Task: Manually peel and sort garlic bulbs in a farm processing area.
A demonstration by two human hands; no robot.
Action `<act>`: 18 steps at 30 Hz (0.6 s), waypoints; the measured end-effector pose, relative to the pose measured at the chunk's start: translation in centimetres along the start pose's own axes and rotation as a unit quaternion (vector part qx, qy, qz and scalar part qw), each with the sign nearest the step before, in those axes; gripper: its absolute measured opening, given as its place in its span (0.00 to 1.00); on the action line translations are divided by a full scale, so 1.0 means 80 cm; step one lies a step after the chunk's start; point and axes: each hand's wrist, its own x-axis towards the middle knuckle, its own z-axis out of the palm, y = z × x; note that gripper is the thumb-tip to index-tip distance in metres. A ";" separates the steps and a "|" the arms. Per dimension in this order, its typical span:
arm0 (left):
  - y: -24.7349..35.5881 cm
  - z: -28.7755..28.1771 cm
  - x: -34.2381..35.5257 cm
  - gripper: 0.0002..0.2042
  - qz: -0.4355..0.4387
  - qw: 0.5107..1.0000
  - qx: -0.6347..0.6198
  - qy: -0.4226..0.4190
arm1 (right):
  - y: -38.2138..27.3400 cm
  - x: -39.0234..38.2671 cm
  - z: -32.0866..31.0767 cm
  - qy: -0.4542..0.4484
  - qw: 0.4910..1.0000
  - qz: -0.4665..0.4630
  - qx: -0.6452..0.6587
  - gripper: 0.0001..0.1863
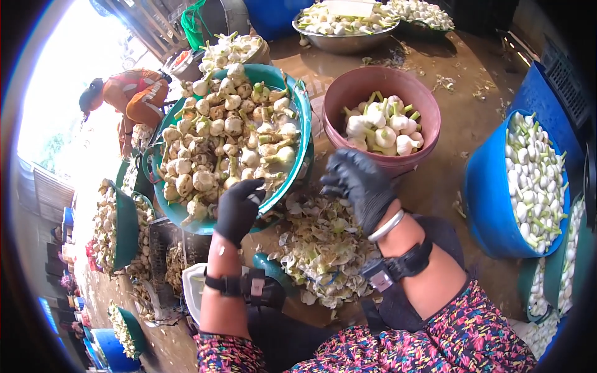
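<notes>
My left hand (238, 210), in a black glove, is closed at the near rim of a teal tub (305, 143). A small pale patch shows at its fingertips, too unclear to name. The tub holds many unpeeled, soil-stained garlic bulbs (204, 180) in water. My right hand (360, 189), also gloved, is raised just in front of a pink bucket (388, 163), its fingers curled inward; whatever they may hold is hidden. Inside the bucket lie clean white garlic bulbs (385, 133) with green stems. Below and between my hands is a heap of garlic skins (326, 248).
At right stands a blue tub (488, 199) full of white bulbs. A metal basin (345, 42) of garlic sits at the back. To the left are a green tub (126, 230) of bulbs and a dark crate (166, 239). Another person (134, 96) bends at far left.
</notes>
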 end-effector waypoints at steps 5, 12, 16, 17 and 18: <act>-0.004 0.043 0.086 0.16 0.000 0.925 0.308 -0.222 | 0.010 -0.008 0.022 -0.016 0.997 0.053 -0.048 0.10; -0.046 -0.001 0.043 0.12 -0.127 0.943 -0.309 -0.009 | 0.030 -0.005 0.022 -0.085 0.980 -0.006 -0.181 0.18; 0.037 -0.024 -0.023 0.18 -0.189 0.850 -0.489 -0.038 | 0.055 -0.018 0.037 -0.154 0.906 -0.165 -0.358 0.40; 0.047 -0.021 -0.042 0.21 -0.192 0.850 -0.491 -0.014 | 0.066 -0.021 0.045 -0.174 0.895 -0.199 -0.359 0.40; 0.053 -0.018 -0.056 0.19 -0.173 0.867 -0.468 -0.005 | 0.070 -0.026 0.055 -0.193 0.882 -0.233 -0.362 0.40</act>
